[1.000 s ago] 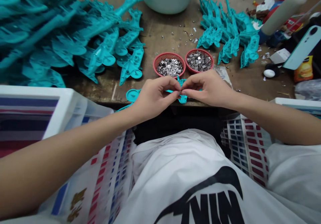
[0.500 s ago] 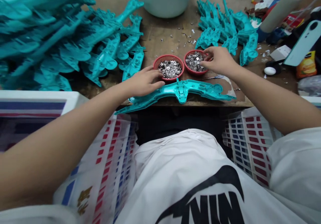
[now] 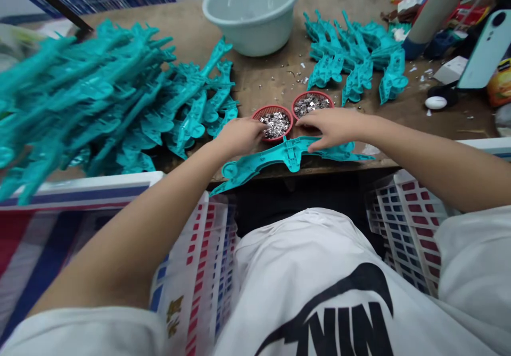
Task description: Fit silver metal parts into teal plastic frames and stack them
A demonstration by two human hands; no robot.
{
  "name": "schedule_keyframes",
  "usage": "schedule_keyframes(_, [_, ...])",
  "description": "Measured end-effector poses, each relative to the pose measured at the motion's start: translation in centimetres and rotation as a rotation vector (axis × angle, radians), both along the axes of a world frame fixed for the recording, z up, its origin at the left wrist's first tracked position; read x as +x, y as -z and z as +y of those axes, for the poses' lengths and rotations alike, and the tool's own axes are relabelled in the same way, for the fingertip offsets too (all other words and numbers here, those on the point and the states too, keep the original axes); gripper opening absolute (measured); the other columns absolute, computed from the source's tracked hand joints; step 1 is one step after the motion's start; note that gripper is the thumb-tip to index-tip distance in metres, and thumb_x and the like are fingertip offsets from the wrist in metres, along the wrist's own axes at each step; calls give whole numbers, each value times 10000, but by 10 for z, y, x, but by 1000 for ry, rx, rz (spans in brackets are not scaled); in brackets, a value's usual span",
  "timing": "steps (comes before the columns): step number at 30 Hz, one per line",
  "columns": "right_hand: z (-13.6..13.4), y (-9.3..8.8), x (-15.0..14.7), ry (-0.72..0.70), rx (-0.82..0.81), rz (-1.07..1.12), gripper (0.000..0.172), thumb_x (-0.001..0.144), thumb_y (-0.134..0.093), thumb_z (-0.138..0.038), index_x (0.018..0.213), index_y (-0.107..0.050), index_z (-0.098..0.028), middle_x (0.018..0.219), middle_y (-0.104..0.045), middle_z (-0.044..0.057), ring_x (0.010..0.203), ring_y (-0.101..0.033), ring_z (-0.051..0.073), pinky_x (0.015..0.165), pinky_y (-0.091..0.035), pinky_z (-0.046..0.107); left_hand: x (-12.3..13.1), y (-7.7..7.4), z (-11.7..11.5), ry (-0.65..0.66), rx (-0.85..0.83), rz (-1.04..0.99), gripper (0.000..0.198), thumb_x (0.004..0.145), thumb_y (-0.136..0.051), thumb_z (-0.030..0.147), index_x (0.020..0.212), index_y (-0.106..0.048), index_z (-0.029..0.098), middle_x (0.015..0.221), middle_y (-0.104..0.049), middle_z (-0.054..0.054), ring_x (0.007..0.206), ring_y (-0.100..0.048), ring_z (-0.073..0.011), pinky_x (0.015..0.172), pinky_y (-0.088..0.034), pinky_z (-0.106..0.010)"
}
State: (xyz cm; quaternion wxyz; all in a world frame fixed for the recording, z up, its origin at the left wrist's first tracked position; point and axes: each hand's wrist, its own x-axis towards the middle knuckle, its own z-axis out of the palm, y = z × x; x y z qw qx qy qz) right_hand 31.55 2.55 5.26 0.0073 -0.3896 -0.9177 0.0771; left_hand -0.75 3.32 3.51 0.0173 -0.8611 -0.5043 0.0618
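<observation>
- While the left hand (image 3: 241,137) reaches into the left red basket (image 3: 275,139), its fingertips are among the small metal clips (image 3: 278,125); whether these fingers pinch a clip, I cannot tell.
- The right hand (image 3: 337,123) is above the long turquoise plastic part (image 3: 293,156), with its thumb and index finger apart from each other.
- This thumb is close to the part, right of its middle; whether it touches, I cannot tell.
- The part lies along the near edge of the surface (image 3: 275,74), and its left end goes out past this edge.
- The right red basket (image 3: 312,93) stands just beside the left one and also contains metal pieces.
- Many similar parts make a large pile (image 3: 91,90) at left, and a smaller group (image 3: 357,52) lies at right.
- Behind the baskets stands a pale green basin (image 3: 255,35).
</observation>
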Motion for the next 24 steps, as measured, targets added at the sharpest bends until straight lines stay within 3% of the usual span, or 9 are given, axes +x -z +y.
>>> schedule_keyframes(3, [-8,4,-3,64,6,-163,1134,948,-969,-705,1936,-534,-359,1804,-744,155,1507,-774,456,1095,-625,453,23,-5,12,-45,-19,148,558,1119,-540,216,1504,-937,286,1600,-881,-140,1524,-789,-409,1187,-621,-492])
schedule_keyframes(5, [-13,5,-6,121,-5,-231,1180,941,-983,-708,1961,-488,-383,1808,-744,159,1493,-787,469,1104,-623,463,36,-4,20,-85,-31,190,506,1106,-576,211,1423,-965,268,1500,-907,-163,1440,-820,-416,1117,-611,-469])
schedule_keyframes(8, [-18,3,-14,155,-34,-269,1095,988,-958,-650,1946,-513,-361,1750,-789,174,1493,-794,476,1110,-616,475,47,0,29,-112,-58,168,441,1109,-621,239,1375,-973,217,1374,-928,-185,1302,-850,-414,1011,-600,-445])
schedule_keyframes(13, [-29,0,-31,193,-67,-322,799,1087,-824,-495,1826,-646,-248,1579,-864,230,1407,-837,462,1032,-611,463,48,5,41,-91,-52,211,388,1050,-650,179,1271,-968,175,1238,-934,-183,1168,-852,-379,948,-577,-425])
schedule_keyframes(18, [-33,5,-40,213,-32,-306,636,1116,-763,-430,1696,-727,-171,1464,-886,267,1355,-853,463,1021,-597,467,45,4,49,-128,-41,241,318,994,-696,141,1169,-961,144,1072,-905,-218,1064,-860,-419,883,-566,-430])
schedule_keyframes(24, [-32,8,-40,204,-8,-278,599,1131,-768,-450,1660,-757,-171,1453,-892,268,1382,-857,473,1043,-613,480,48,6,51,-35,1,121,447,1053,-620,158,1378,-926,128,1360,-918,-233,1276,-846,-408,1018,-601,-433])
